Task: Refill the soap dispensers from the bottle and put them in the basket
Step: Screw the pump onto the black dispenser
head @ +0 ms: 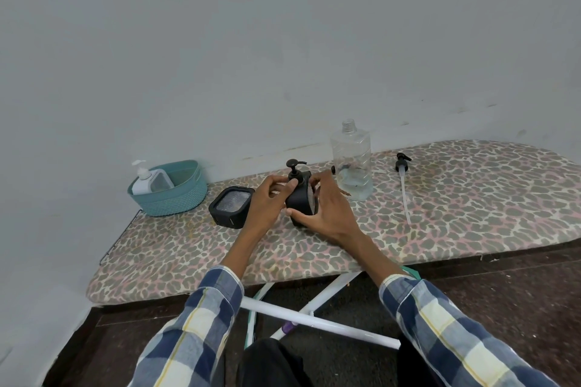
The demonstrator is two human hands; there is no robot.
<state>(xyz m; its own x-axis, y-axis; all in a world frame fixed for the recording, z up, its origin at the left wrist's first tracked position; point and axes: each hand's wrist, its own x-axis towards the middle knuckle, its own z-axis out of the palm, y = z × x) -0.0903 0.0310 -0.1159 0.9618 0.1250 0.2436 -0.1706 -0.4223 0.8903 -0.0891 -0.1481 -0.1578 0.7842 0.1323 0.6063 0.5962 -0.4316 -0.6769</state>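
At the frame's centre, my left hand [267, 203] pinched the pump collar of the black dispenser [300, 199] while my right hand [327, 210] gripped its body; the basket [176, 198] sat left.

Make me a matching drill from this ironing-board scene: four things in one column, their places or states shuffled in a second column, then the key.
1. white pump dispenser
2. clear plastic refill bottle
3. black pump with long tube
4. black square dispenser with pump top

A. lying loose on the leopard-print board cover
B. held by both hands
C. inside the teal woven basket
D. standing upright, uncapped

Pairs: 1-C, 2-D, 3-A, 4-B
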